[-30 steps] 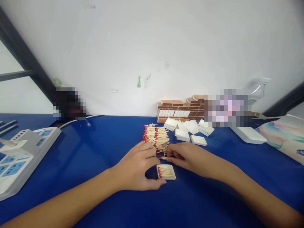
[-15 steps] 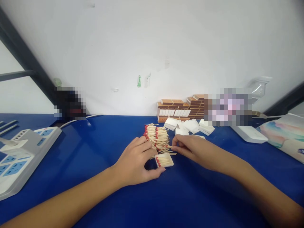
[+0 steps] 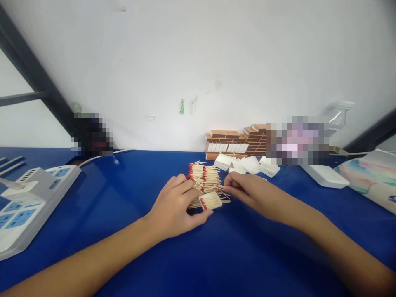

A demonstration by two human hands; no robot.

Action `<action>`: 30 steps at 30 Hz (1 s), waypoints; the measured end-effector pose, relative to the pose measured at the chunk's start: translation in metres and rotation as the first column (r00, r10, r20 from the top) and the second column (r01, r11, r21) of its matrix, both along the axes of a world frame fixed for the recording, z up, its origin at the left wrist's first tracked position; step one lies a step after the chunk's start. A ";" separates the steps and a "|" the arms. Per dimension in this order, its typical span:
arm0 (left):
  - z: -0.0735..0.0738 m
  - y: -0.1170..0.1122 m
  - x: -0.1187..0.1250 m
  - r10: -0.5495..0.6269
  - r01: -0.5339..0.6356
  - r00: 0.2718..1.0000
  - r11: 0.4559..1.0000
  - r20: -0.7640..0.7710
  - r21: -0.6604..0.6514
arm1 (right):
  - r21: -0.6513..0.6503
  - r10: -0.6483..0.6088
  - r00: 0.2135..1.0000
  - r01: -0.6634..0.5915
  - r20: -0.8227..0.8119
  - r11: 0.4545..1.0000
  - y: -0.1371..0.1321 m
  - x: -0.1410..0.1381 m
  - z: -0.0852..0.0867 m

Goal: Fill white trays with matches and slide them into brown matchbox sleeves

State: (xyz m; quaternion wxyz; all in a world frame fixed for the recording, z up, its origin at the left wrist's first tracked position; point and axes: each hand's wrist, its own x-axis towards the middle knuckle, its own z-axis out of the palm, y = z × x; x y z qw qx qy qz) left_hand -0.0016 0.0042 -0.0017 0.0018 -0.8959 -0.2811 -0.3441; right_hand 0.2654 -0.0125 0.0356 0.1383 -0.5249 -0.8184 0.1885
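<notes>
A pile of red-tipped matches lies on the blue table. Just in front of it sits a small white matchbox tray with matches in it. My left hand grips that tray, thumb at its near edge and fingers curled along its left side. My right hand is at the right edge of the pile, fingertips pinched on matches there.
Empty white trays lie behind the pile. Brown matchbox sleeves are stacked against the white wall. A power strip lies at the left, a white flat box and a printed pack at the right.
My left hand has slid the tray away from me, up against the match pile. My right hand has moved with it from the table to the pile's right edge.
</notes>
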 end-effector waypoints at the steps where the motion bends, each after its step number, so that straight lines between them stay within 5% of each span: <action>1: 0.000 0.000 0.000 0.003 -0.003 1.000 1.000 -0.004 -0.001 | 0.004 0.000 1.000 0.000 -0.010 1.000 -0.001 0.000 0.000; 30: -0.001 -0.001 0.000 -0.140 0.140 0.990 0.989 -0.013 -0.040 | -0.062 0.164 0.985 -0.168 -0.054 0.984 -0.016 -0.026 0.001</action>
